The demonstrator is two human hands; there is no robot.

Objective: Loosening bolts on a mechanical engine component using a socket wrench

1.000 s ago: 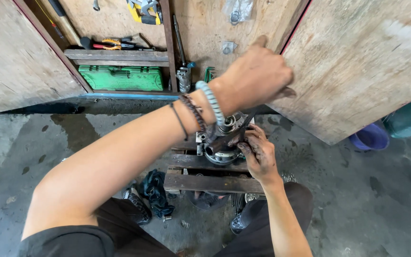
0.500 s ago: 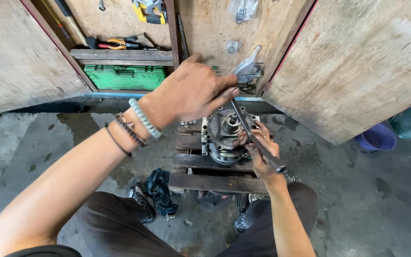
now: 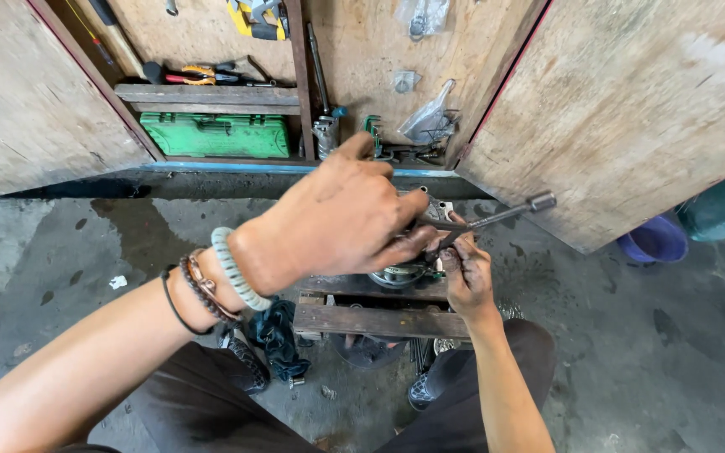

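The metal engine part (image 3: 400, 273) sits on a low wooden stand (image 3: 379, 320) on the floor, and everything else is told from it. Far to the left of it and higher up, a green toolbox (image 3: 216, 134) rests on the cupboard's bottom shelf, with red and yellow pliers (image 3: 190, 75) on the shelf above. Just left of the part, low by the stand, a dark rag (image 3: 279, 335) lies on the concrete. Right over the part, the left hand (image 3: 337, 222) is closed around the near end of a long metal wrench (image 3: 484, 222). Just right of the part, the right hand (image 3: 467, 273) pinches the wrench low down with curled fingers, close to where it meets the part. The wrench's long bar runs from the part up and to the right, and its socket end (image 3: 540, 201) points at the wooden cupboard door (image 3: 631, 117). The work looks part way done: the tool is set on the part, but the part is mostly hidden, so how much is left cannot be told. Far right, a purple bowl (image 3: 652, 242) sits on the floor.
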